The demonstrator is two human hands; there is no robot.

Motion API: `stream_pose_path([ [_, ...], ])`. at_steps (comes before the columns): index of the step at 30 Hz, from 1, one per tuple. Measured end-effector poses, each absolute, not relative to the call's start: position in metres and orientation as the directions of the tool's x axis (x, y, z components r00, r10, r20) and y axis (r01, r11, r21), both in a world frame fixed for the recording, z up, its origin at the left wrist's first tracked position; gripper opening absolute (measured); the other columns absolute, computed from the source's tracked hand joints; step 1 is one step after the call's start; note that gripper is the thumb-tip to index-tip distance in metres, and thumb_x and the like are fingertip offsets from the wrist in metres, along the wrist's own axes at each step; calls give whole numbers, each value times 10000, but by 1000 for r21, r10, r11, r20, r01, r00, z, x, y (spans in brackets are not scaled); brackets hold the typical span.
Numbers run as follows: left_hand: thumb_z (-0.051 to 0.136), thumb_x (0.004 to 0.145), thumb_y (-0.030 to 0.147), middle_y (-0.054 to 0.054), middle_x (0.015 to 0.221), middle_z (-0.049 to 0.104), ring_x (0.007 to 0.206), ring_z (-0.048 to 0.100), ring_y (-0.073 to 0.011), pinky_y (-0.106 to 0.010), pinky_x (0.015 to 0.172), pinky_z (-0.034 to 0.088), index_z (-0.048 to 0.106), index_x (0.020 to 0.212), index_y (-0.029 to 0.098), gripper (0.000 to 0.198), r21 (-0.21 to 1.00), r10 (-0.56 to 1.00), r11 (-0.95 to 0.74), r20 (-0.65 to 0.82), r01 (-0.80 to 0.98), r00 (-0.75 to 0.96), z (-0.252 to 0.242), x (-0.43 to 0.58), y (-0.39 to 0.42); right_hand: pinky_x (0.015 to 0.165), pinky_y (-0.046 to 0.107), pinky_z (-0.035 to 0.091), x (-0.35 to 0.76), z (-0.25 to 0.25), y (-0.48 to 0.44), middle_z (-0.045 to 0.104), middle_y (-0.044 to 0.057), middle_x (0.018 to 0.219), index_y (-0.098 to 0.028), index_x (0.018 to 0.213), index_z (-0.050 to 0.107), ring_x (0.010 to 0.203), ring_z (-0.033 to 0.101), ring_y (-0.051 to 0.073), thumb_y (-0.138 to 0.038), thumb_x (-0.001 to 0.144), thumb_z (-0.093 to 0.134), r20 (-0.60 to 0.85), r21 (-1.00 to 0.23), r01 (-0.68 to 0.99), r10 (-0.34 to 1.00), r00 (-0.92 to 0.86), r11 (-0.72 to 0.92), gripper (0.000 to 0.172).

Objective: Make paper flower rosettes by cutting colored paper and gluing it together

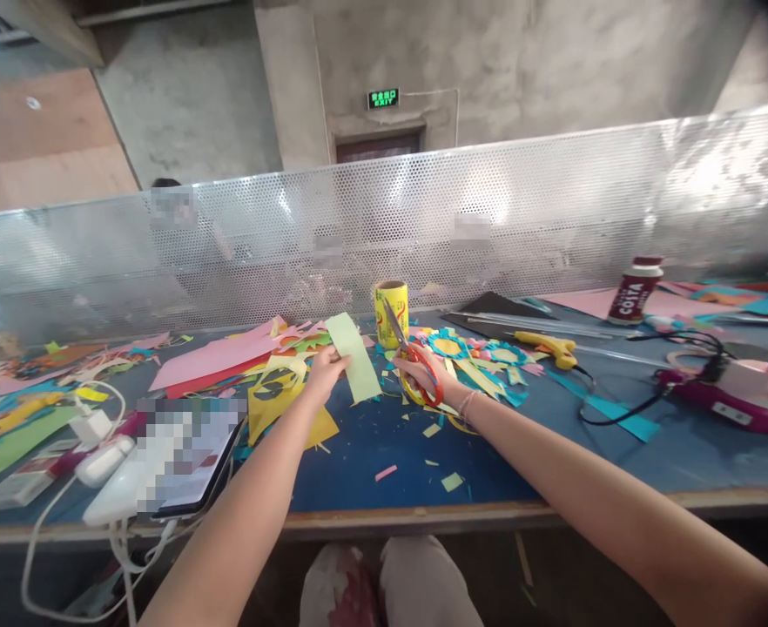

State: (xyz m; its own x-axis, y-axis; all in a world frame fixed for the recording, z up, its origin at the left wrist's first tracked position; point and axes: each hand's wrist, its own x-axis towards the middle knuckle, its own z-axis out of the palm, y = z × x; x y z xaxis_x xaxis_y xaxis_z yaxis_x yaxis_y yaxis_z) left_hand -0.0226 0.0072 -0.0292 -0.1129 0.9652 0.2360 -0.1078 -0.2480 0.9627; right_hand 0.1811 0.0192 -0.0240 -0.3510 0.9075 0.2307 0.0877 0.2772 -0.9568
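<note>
My left hand pinches the edge of a pale green paper strip, which stands tilted above the blue table. Just right of the strip, my right hand is wrapped round the red-orange handles of a pair of scissors. The blades point up and to the left, apart from the strip. Behind the scissors stands a yellow cardboard tube. Yellow paper with cut-outs lies under and beside my left wrist. Blue and yellow paper flowers lie beyond my right hand.
A phone or tablet and white cables sit at the left front. Pink sheets lie behind them. On the right are a yellow glue gun, a magenta device and a COSTA bottle. A perforated metal screen runs behind the table.
</note>
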Motion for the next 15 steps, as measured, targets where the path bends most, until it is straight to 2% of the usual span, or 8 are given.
stream_pose_path([
  [5, 754, 568, 354, -74, 820, 711, 699, 636, -178, -289, 652, 493, 654, 806, 134, 340, 961, 963, -261, 252, -97, -91, -29, -19, 7, 345, 197, 295, 182, -23, 18, 393, -102, 455, -216, 753, 405, 353, 357, 60, -528, 706, 600, 233, -951, 114, 908, -349, 288, 371],
  [9, 719, 612, 416, -65, 799, 702, 710, 631, -185, -296, 671, 482, 677, 833, 140, 356, 956, 957, -288, 286, -54, -52, -31, -20, 8, 376, 203, 311, 184, -22, 18, 403, -92, 493, -217, 777, 415, 391, 370, 66, -554, 714, 579, 242, -937, 153, 898, -367, 315, 379],
  [11, 691, 646, 421, -48, 766, 691, 683, 617, -174, -278, 639, 468, 673, 828, 146, 330, 955, 953, -296, 295, -3, -64, -31, -22, 8, 422, 214, 342, 187, -20, 18, 441, -73, 533, -214, 797, 452, 439, 410, 79, -546, 720, 578, 299, -891, 233, 889, -348, 390, 364],
  [15, 627, 704, 360, -21, 722, 665, 644, 591, -160, -257, 601, 449, 647, 835, 156, 243, 943, 931, -328, 333, 56, -147, -31, -28, 12, 551, 255, 404, 194, -15, 22, 553, -5, 662, -199, 789, 505, 589, 512, 130, -553, 739, 555, 436, -702, 440, 827, -355, 560, 360],
])
